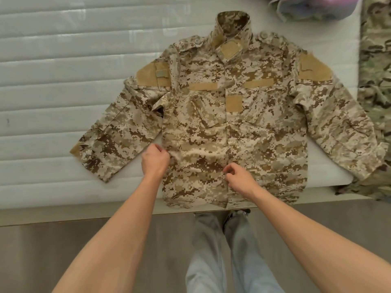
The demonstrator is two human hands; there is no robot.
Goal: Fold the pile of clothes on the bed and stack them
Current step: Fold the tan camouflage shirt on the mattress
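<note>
Tan-and-brown digital camouflage covers the jacket (234,127), which lies face up and spread flat on the white ribbed bed (53,81), collar pointing away from the person and hem at the near edge. Both sleeves angle out and down to either side, the one on the right reaching past the bed's edge toward a heap of greener camouflage clothes (376,81) along the right side. Plain tan patches sit on the upper sleeves, chest and collar tab. The left hand (155,159) is at the jacket's left side seam, low on the body, its fingers curled in a narrow grip that pinches the fabric edge. The right hand (239,176) rests on the front placket near the hem, thumb and fingers bent close together on the cloth there; whether it actually pinches the fabric I cannot tell. A bundle of pale lilac cloth (315,5) lies at the bed's far right corner. Below, the person's legs in light grey trousers (224,250) stand on a grey floor (63,250).
</note>
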